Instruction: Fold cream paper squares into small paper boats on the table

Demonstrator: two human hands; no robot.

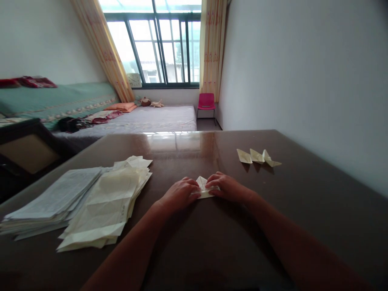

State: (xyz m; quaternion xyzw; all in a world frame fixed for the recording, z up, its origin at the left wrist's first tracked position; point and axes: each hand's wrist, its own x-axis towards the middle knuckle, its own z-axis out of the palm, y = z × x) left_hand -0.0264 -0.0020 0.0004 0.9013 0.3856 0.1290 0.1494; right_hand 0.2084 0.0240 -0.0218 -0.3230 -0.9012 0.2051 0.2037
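A small folded piece of paper (202,182), cream-white with a pointed top, lies on the dark glossy table in front of me. My left hand (181,193) grips its left side, the fingers bent over the edge. On the right side, my right hand (228,186) holds it the same way, fingers curled onto the paper. Both thumbs are near the paper's lower strip. Parts of its two ends are hidden under the fingers.
Left on the table (194,250) lie a stack of creased cream sheets (106,194) and a pile of whitish printed papers (57,194). Three folded paper boats (257,157) stand at the right. Beyond are a bed (169,117), a pink chair (206,102) and a wall at right.
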